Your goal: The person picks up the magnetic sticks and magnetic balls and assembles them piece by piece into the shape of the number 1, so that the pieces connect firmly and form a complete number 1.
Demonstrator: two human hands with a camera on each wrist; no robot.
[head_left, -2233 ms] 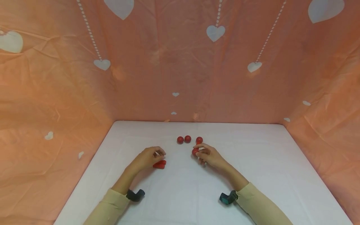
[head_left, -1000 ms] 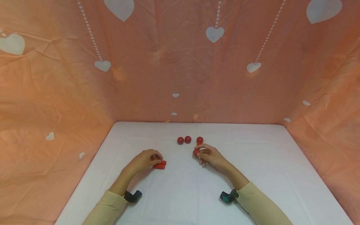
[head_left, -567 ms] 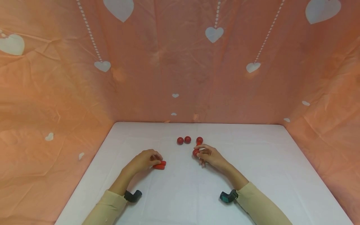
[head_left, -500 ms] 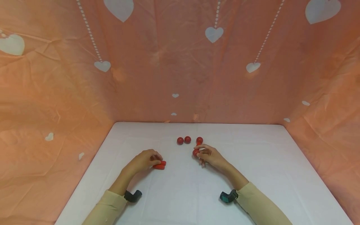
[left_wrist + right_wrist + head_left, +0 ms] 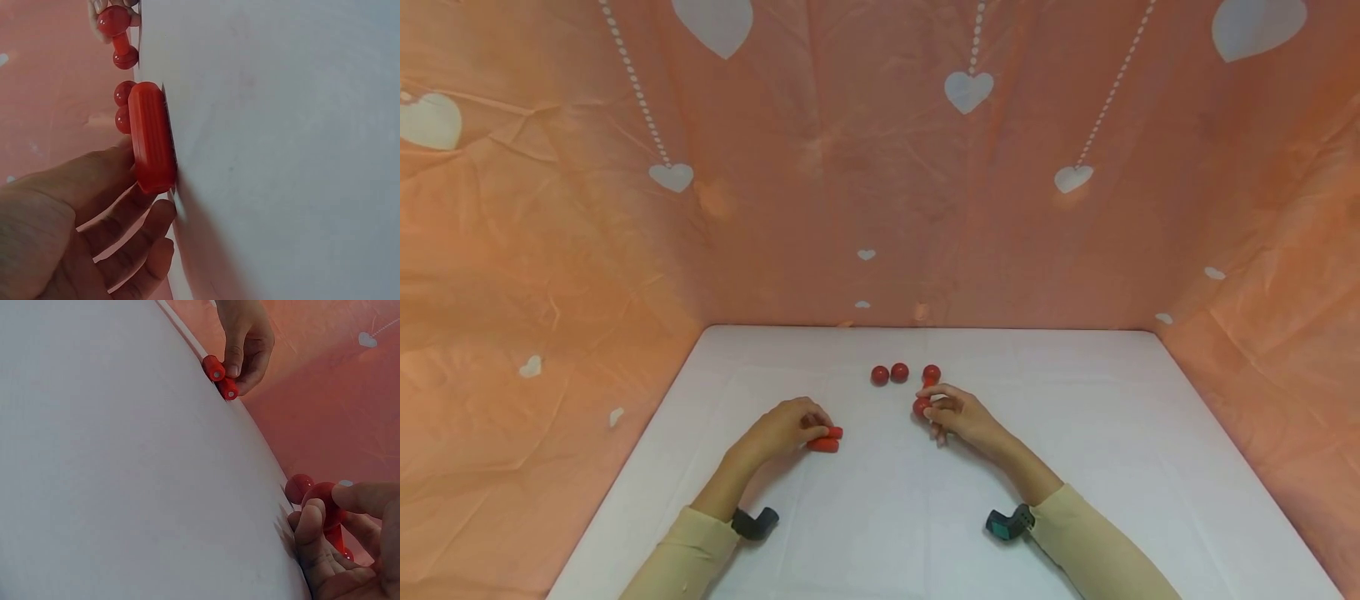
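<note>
Two red magnetic rods lie side by side on the white table, left of centre. My left hand (image 5: 790,427) pinches the far rod (image 5: 837,432) between thumb and fingers, while the near rod (image 5: 823,446) lies untouched in front; metal dots show on their ends in the right wrist view. My right hand (image 5: 964,418) holds a red ball (image 5: 921,407) with its thumb and fingertips. From that ball a short red rod (image 5: 335,537) runs to a second ball (image 5: 932,372), forming a dumbbell. Part of this rod is behind my fingers in the head view.
Two loose red balls, the left ball (image 5: 880,376) and the right ball (image 5: 899,372), sit close together left of the dumbbell. The white table (image 5: 880,517) ends at an orange cloth backdrop (image 5: 880,183) with white hearts, behind and at both sides.
Since the earliest frame my left hand has come down slightly and its thumb and fingers have taken hold of the far rod. The right hand and its ball have barely shifted.
</note>
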